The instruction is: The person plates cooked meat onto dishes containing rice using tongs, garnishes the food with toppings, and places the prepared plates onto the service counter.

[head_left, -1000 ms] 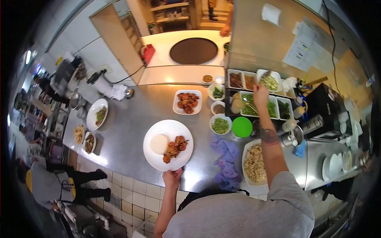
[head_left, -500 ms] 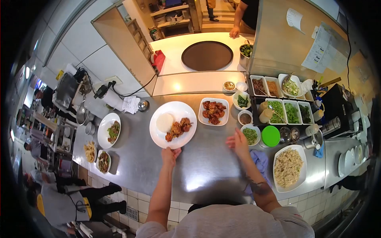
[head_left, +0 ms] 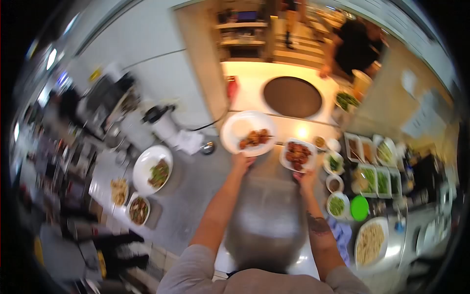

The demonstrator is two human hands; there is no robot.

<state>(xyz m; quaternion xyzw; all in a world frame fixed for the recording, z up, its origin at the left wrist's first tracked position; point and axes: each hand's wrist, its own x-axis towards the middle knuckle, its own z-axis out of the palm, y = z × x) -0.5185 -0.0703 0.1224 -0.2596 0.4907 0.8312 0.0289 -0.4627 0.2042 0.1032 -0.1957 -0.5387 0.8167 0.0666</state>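
A round white plate with a mound of rice and glazed fried pieces is gripped at its near rim by my left hand. To its right, my right hand holds the near edge of a square white dish heaped with reddish-brown glazed pieces. Both arms stretch forward toward the pass-through opening. My fingertips are hidden under the dishes, and the view is somewhat blurred.
Beyond the ledge, a round dark tray lies on the white counter. A person in black stands there. Tubs of greens and a rice dish are to the right; a salad plate and a small bowl are left.
My left hand has moved the round plate forward, toward the ledge. My right hand, empty before, has taken hold of the square dish. The camera view has shifted and tilted.
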